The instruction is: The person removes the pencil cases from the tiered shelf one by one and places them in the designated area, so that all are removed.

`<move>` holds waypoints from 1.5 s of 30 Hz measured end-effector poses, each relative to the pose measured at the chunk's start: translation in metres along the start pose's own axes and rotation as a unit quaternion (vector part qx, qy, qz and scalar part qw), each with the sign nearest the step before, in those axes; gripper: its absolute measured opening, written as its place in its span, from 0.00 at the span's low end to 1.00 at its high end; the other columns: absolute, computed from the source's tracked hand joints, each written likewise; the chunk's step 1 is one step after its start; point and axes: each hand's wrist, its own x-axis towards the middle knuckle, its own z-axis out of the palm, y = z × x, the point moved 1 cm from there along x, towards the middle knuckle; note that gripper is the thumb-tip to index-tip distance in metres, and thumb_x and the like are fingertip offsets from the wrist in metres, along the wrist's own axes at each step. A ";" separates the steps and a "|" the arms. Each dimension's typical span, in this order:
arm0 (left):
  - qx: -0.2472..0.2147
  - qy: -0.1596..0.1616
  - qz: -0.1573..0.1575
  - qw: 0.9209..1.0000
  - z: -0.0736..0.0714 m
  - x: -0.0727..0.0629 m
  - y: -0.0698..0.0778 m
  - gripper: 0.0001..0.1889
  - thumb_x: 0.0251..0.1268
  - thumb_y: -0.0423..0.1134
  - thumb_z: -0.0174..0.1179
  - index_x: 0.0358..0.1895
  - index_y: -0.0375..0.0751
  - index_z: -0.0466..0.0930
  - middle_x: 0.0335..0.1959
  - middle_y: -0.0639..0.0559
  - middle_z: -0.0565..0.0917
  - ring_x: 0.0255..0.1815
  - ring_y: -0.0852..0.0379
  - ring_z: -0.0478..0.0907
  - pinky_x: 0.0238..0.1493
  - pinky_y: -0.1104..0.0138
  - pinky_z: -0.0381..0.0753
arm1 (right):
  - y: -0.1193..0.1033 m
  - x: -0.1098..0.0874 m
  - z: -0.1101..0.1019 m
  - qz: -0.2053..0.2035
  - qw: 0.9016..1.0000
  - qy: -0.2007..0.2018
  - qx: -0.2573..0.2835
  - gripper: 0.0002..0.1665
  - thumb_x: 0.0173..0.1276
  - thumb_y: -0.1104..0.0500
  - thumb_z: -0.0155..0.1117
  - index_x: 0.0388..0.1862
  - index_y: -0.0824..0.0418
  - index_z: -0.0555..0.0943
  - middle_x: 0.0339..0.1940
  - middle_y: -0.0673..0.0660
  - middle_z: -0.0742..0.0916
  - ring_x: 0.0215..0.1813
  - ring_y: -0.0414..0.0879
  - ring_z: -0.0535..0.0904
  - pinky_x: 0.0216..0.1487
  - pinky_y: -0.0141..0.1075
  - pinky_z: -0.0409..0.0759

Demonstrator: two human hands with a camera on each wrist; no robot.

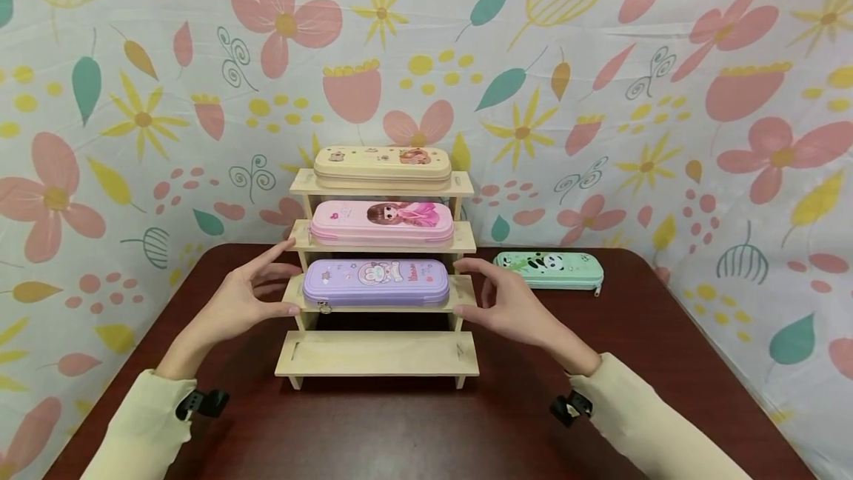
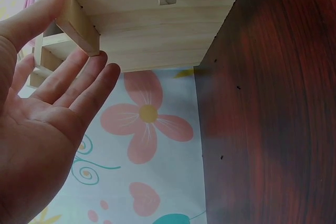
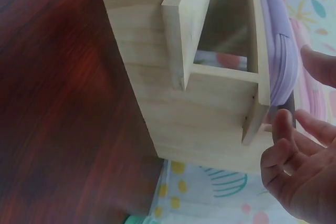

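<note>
A purple pencil case (image 1: 376, 282) with a cartoon print lies on the second-lowest step of a stepped wooden rack (image 1: 376, 354). Beside that step's left end is my left hand (image 1: 243, 298), thumb and fingers spread apart. The left wrist view shows its thumb and fingertips right at the end of a wooden board (image 2: 79, 27). My right hand (image 1: 509, 302) is at the other end of the step, fingers loosely bent close to the purple case. Nothing is held in either hand. A pink case (image 1: 346, 224) and a cream case (image 1: 360, 161) lie on the upper steps.
A mint green panda pencil case (image 1: 553, 270) lies on the dark wooden table (image 1: 533, 421), right of the rack. Behind the table hangs a flowered cloth (image 1: 413, 43). The rack's lowest step bears no case.
</note>
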 end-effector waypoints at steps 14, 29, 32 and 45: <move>0.001 0.002 0.004 1.000 0.000 0.000 0.001 0.55 0.55 0.33 0.82 0.85 0.55 0.59 0.61 0.39 0.84 0.61 0.40 0.83 0.63 0.47 0.80 | -0.002 0.018 0.015 -0.009 1.000 -0.016 0.006 0.44 0.63 0.53 0.83 0.76 0.60 0.75 0.38 0.54 0.89 0.17 0.38 0.68 0.23 0.34 0.72; 0.001 0.008 0.006 1.000 -0.003 -0.001 -0.004 0.55 0.54 0.33 0.83 0.85 0.54 0.60 0.61 0.38 0.84 0.60 0.39 0.83 0.63 0.60 0.82 | -0.001 0.026 0.020 0.017 0.998 -0.044 0.041 0.47 0.61 0.55 0.84 0.77 0.61 0.74 0.57 0.56 0.86 0.14 0.37 0.65 0.20 0.33 0.71; -0.002 0.004 0.008 1.000 -0.003 -0.001 -0.003 0.55 0.54 0.33 0.83 0.85 0.54 0.60 0.61 0.38 0.84 0.60 0.40 0.83 0.63 0.59 0.82 | -0.003 0.028 0.018 0.020 0.998 -0.047 0.033 0.46 0.60 0.53 0.85 0.75 0.61 0.76 0.54 0.56 0.87 0.15 0.39 0.65 0.21 0.34 0.72; -0.015 0.001 0.003 1.000 -0.002 -0.001 -0.004 0.56 0.55 0.32 0.82 0.85 0.54 0.59 0.63 0.36 0.83 0.61 0.38 0.83 0.64 0.54 0.81 | -0.004 0.038 0.015 -0.005 0.998 -0.061 0.003 0.41 0.60 0.50 0.84 0.69 0.60 0.80 0.59 0.55 0.86 0.59 0.48 0.80 0.60 0.48 0.76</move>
